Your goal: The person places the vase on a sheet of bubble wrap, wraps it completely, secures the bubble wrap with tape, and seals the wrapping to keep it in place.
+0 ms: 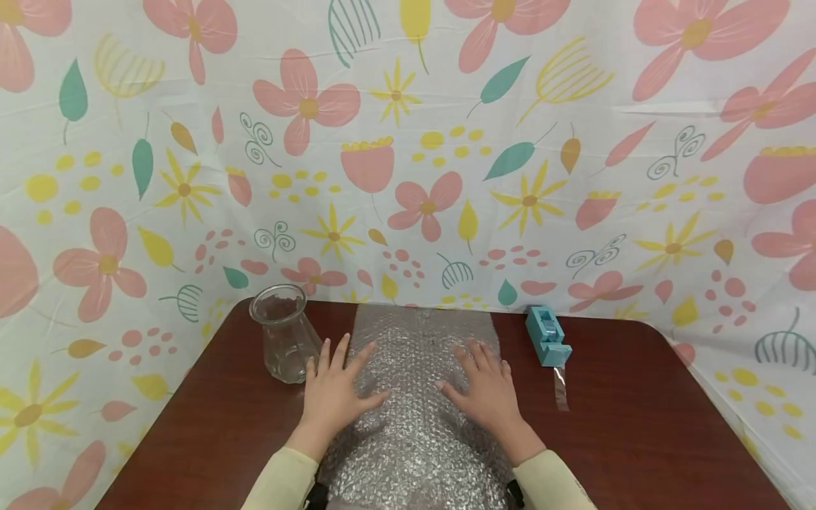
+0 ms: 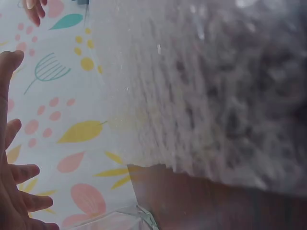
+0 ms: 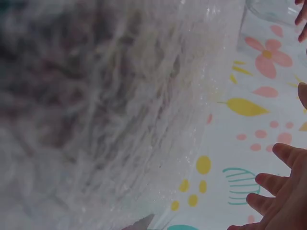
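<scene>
A sheet of clear bubble wrap (image 1: 417,397) runs lengthwise down the middle of the table. Over its left edge is my left hand (image 1: 334,400), fingers spread and holding nothing. My right hand (image 1: 489,397) is spread in the same way over the right edge, also without anything in it. Both wrist views show the fingers of the left hand (image 2: 17,177) and right hand (image 3: 280,184) apart from the wrap. Just left of my left hand stands a clear glass vase (image 1: 287,347), upright, with a wide rim and its lower right side partly behind the fingers.
On the right of the dark wooden table (image 1: 612,425) sits a turquoise tape dispenser (image 1: 543,333). A strip of clear tape (image 1: 560,389) extends from it toward the near side. Behind the table hangs a floral cloth (image 1: 427,142).
</scene>
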Demonstrator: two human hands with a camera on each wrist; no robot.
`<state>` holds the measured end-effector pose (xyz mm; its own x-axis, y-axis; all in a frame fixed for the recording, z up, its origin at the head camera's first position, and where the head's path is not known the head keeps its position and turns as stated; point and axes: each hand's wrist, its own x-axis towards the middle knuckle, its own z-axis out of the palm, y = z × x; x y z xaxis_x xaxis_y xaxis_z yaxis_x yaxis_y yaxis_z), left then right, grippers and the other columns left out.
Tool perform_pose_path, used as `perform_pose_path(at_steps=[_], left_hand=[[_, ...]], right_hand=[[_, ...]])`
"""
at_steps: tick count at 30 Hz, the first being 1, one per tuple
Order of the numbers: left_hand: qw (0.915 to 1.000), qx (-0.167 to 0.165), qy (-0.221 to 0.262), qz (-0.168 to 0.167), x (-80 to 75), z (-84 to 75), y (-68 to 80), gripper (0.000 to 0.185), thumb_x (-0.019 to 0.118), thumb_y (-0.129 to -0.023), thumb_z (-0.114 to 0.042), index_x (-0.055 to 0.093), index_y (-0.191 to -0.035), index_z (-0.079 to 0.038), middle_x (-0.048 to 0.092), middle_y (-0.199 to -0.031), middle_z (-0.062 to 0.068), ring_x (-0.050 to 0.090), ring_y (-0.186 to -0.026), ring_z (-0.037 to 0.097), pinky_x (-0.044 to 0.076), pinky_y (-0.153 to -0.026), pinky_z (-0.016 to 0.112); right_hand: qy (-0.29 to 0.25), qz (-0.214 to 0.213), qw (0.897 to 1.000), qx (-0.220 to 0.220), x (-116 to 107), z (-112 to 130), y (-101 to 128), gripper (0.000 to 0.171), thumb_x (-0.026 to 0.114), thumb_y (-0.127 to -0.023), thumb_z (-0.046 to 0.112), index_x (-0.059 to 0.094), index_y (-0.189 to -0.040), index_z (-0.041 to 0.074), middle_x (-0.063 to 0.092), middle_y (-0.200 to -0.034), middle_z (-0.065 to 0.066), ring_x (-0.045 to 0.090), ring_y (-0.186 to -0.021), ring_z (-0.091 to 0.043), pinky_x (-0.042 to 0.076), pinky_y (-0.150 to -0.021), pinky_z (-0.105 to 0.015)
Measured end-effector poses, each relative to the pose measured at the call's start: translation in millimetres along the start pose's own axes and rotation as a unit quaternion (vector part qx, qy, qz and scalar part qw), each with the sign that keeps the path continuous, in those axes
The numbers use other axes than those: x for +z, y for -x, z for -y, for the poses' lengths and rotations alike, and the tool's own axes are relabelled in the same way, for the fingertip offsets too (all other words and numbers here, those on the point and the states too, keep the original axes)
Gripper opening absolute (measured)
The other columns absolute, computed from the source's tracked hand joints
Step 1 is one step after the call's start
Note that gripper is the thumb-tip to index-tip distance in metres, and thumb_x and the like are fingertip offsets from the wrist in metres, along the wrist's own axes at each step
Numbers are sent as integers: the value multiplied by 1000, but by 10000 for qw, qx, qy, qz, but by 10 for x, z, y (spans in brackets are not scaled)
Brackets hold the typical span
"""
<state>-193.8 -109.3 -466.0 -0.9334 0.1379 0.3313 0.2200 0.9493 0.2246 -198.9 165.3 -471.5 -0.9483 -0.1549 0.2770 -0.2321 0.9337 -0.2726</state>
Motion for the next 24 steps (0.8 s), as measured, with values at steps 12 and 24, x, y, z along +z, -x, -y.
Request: perform_pose_path(at_steps=[12,24], left_hand=[[9994,-57,20,-337,-101,136,125,83,81,-77,-60,54,-148,-28,48,-156,15,44,-145,46,41,-110,70],[9956,-8,167,-920,-225,321,253,83,83,-77,-52,54,-148,-21,53,-149,20,53,-136,46,48,-101,68]], right_hand=[[-28,38,9998,-186,37,2,1,73,70,-91,49,50,-151,12,44,-159,-21,42,-147,-46,37,-112,-72],[134,309,9988,-369,74,24,-9,69,66,-93,54,53,-149,15,46,-158,-20,44,-146,-44,39,-113,-69]])
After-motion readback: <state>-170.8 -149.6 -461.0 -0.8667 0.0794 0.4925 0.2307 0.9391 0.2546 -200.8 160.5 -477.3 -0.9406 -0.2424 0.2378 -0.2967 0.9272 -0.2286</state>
